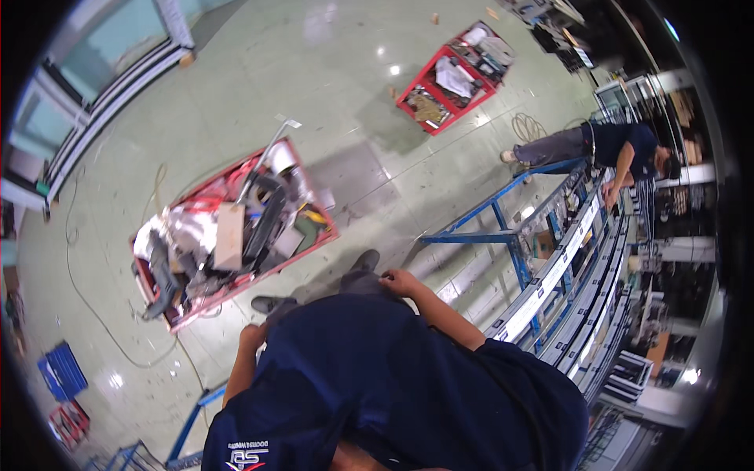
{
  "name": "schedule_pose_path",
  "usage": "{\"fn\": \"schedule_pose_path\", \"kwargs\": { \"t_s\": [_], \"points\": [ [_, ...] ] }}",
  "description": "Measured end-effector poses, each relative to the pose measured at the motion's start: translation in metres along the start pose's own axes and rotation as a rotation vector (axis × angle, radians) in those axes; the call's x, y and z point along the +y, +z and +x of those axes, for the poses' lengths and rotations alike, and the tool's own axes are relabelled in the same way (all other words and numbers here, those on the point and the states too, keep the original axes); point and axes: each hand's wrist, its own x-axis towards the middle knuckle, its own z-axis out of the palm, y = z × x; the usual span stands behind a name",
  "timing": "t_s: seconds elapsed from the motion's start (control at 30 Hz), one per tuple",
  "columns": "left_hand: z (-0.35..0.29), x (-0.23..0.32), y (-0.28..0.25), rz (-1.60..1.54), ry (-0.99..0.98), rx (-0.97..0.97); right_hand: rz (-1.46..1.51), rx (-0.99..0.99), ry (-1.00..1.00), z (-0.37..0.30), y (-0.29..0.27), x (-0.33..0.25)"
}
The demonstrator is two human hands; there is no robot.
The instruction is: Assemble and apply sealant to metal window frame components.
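Note:
My left hand (252,336) hangs beside my left hip, its fingers mostly turned away and hidden. In front of my right thigh is my right hand (400,283), fingers curled in; anything inside them is too small or hidden to make out. Both hands are apart from the red cart (253,281) standing just ahead of my feet. A cardboard box (229,237), dark strips, rolls, a white bag and other loose items fill that cart. To the right of my right hand, long white profiles (542,294) lie on a blue steel rack (473,238).
Another person (624,153) leans over the far end of the rack. A second loaded red cart (449,119) stands farther ahead. Large framed panels (110,90) are at the far left. A cable (106,334) runs across the floor near a blue crate (63,371).

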Motion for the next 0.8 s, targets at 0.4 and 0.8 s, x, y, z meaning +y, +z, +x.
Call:
{"fn": "schedule_pose_path", "kwargs": {
  "t_s": [0.4, 0.8],
  "points": [
    [0.17, 0.394, -0.237, 0.191, -0.132, 0.228, 0.426, 0.433, 0.149, -0.022, -0.276, 0.242],
    [0.428, 0.696, -0.269, 0.373, 0.384, -0.055, 0.723, 0.559, 0.261, 0.018, -0.384, 0.311]
  ]
}}
